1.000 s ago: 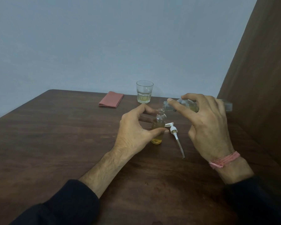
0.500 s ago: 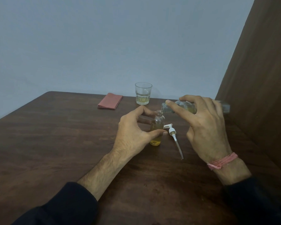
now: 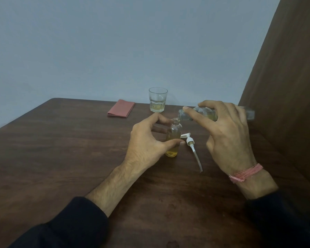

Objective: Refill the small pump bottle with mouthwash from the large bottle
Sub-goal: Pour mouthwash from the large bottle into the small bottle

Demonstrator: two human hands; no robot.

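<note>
The small clear bottle stands upright on the dark wooden table, uncapped and partly filled with yellow liquid. My left hand holds it between thumb and fingers. My right hand grips the large clear bottle, tipped nearly level, its mouth right over the small bottle's neck. A little yellow liquid shows inside the large bottle. The white pump head with its dip tube lies flat on the table just right of the small bottle.
A drinking glass with a little yellow liquid stands at the table's far edge. A folded pink cloth lies to its left. A brown wooden panel rises along the right side. A pale wall is behind.
The hands and both bottles keep the same pose relative to each other; the view has only shifted slightly.
</note>
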